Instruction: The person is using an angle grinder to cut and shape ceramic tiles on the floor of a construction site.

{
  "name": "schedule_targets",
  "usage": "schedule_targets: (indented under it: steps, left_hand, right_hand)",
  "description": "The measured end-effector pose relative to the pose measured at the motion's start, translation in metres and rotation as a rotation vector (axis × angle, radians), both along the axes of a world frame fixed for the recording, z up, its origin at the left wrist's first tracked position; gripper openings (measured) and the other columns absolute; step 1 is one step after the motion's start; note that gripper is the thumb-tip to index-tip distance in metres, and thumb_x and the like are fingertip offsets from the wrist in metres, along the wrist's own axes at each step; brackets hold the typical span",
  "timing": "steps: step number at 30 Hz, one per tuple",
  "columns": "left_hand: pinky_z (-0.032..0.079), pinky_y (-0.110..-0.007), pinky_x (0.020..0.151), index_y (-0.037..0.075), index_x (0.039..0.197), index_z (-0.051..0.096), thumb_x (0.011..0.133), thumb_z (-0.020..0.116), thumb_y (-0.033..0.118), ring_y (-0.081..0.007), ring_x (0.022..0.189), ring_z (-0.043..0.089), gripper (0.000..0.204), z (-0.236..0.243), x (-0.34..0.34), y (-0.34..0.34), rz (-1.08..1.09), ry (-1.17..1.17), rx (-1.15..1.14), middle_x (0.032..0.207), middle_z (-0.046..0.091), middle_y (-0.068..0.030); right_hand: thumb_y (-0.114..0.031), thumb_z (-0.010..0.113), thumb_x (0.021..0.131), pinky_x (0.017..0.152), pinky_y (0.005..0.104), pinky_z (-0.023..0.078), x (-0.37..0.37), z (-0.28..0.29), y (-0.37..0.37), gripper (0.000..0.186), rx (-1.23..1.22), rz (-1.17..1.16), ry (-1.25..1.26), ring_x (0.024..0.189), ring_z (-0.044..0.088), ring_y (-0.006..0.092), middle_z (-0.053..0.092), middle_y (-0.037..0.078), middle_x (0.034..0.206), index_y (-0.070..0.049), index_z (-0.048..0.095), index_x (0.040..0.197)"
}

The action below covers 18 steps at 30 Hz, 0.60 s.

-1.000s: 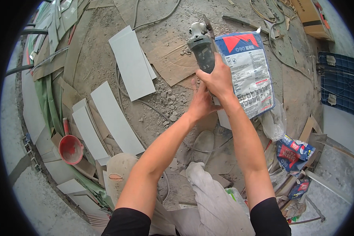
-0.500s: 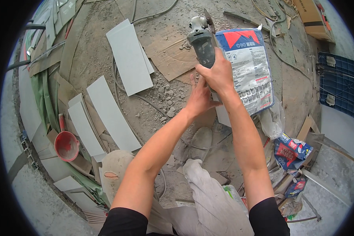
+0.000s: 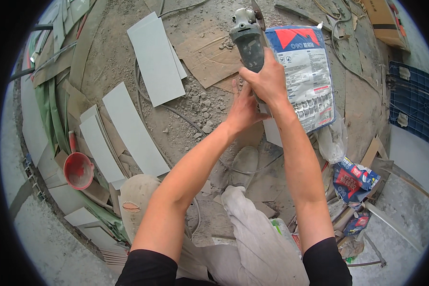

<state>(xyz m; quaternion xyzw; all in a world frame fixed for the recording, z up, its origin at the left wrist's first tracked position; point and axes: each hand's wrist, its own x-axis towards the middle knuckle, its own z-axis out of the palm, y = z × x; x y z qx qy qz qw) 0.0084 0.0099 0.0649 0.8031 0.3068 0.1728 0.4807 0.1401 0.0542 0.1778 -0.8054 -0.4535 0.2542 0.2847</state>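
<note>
Angle grinder (image 3: 250, 50) is up in the air just left of the blue & white bag (image 3: 312, 78), head pointing away from the person, disc at the far end. Right hand (image 3: 268, 81) has its fingers wrapped round the body, closed w/ no gap I can see. Left hand (image 3: 244, 106) is down at the tail end, thumb & fingers spread apart (tbh can't tell if it's gripping or just touching, b/c the right wrist's partly in the way). Ground's a mess: grey rubble (image 3: 206, 108) near the left hand, flat cardboard (image 3: 207, 57) beyond it, white panels (image 3: 157, 66) off to the left, plus a red scoop (image 3: 78, 170) further out.
</note>
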Motion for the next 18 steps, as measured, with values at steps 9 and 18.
schedule_targets:
  steps: [9, 18]
  left_hand:
    - [-0.006, -0.087, 0.138, 0.011, 0.176, 0.054, 0.077, 0.106, 0.045, -0.0424, 0.179, 0.018, 0.117, 0.0004, -0.0001, -0.0017, 0.008, -0.021, -0.001, 0.186, 0.037, -0.017]
    - [-0.008, -0.087, 0.137, 0.013, 0.176, 0.054, 0.079, 0.105, 0.044, -0.0421, 0.179, 0.016, 0.114, 0.0015, -0.0007, -0.0009, -0.006, -0.01, -0.017, 0.187, 0.038, -0.0159]
  right_hand:
    - [-0.032, 0.091, 0.085, 0.089, 0.0458, 0.067, -0.0004, -0.0008, -0.0001, 0.065, -0.009, -0.002, 0.014, 0.096, 0.086, 0.0364, 0.085, 0.023, 0.107, 0.006, 0.07, 0.134]
    - [-0.032, 0.091, 0.085, 0.088, 0.0459, 0.066, -0.0016, -0.0037, -0.0013, 0.062, -0.019, -0.018, 0.005, 0.094, 0.084, 0.035, 0.085, 0.022, 0.106, 0.004, 0.071, 0.131]
